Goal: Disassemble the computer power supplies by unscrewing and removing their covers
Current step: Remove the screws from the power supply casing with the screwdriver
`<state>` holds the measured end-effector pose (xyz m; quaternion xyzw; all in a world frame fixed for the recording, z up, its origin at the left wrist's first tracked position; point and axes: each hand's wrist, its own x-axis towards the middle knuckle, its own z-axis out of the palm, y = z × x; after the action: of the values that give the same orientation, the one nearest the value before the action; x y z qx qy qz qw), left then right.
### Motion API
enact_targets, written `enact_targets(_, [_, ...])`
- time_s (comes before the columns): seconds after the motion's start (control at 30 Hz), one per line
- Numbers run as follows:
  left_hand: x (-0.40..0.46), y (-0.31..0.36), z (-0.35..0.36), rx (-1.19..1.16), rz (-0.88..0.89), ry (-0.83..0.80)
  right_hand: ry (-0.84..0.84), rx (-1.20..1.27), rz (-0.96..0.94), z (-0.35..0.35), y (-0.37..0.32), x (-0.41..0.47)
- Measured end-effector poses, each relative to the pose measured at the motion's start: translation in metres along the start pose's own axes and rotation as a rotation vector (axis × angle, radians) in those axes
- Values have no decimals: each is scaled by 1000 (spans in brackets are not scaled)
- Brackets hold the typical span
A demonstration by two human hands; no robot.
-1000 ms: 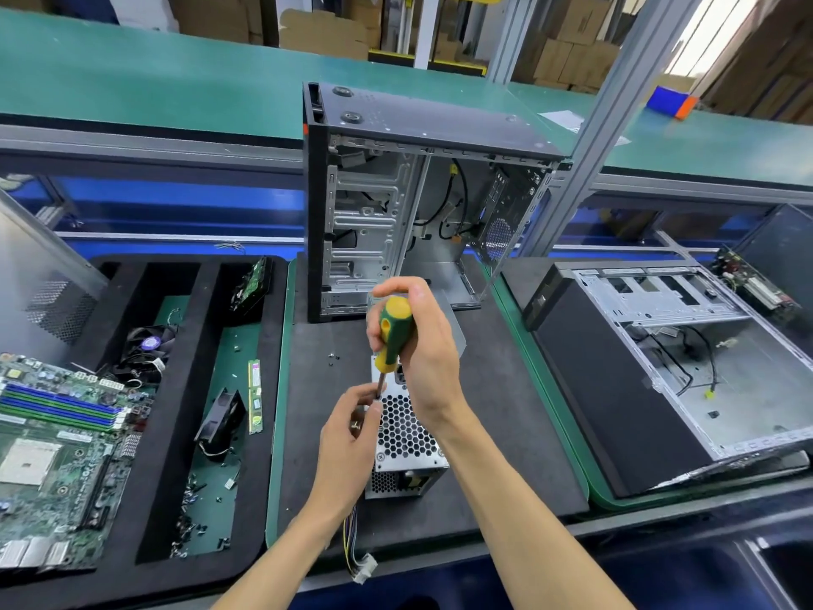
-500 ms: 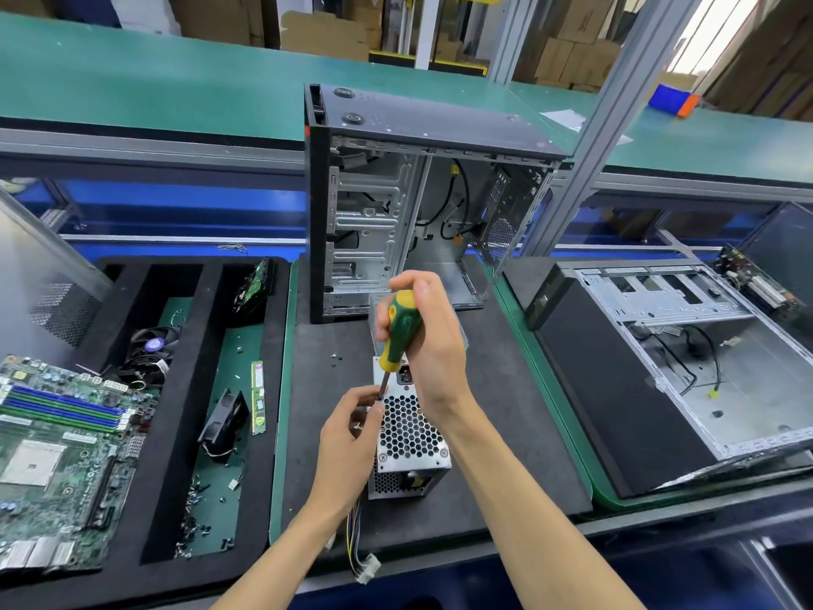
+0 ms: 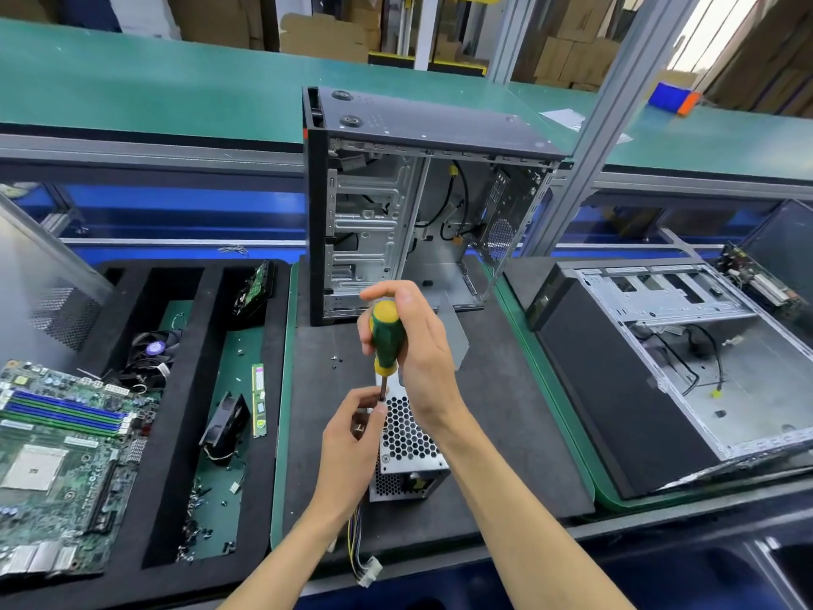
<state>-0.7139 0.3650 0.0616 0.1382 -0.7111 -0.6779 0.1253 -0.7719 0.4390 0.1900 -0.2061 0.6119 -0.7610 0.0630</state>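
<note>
A silver power supply [image 3: 409,446] with a honeycomb grille lies on the dark mat [image 3: 506,433] in front of me, its wire bundle [image 3: 363,552] hanging over the near edge. My right hand [image 3: 418,345] grips a green and yellow screwdriver [image 3: 385,336], held nearly upright with its tip at the supply's upper left corner. My left hand [image 3: 352,442] rests against the supply's left side, its fingertips pinched around the screwdriver shaft near the tip. The screw itself is hidden by my fingers.
An upright empty computer case [image 3: 418,204] stands behind the supply. Another case [image 3: 660,367] lies open on the right. On the left a black foam tray [image 3: 211,345] holds a motherboard [image 3: 57,455], fans, a memory stick [image 3: 259,398] and loose screws. Small screws [image 3: 336,361] lie on the mat.
The screwdriver handle has tilted slightly and my right hand's fingers have shifted around it. My left hand stays at the shaft. The supply has not moved.
</note>
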Motion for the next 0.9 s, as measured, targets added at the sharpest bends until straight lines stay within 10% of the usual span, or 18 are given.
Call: enact_targets(0.9, [1,-3,-2,-7,-23,1,58,-74,11,3,9,-2])
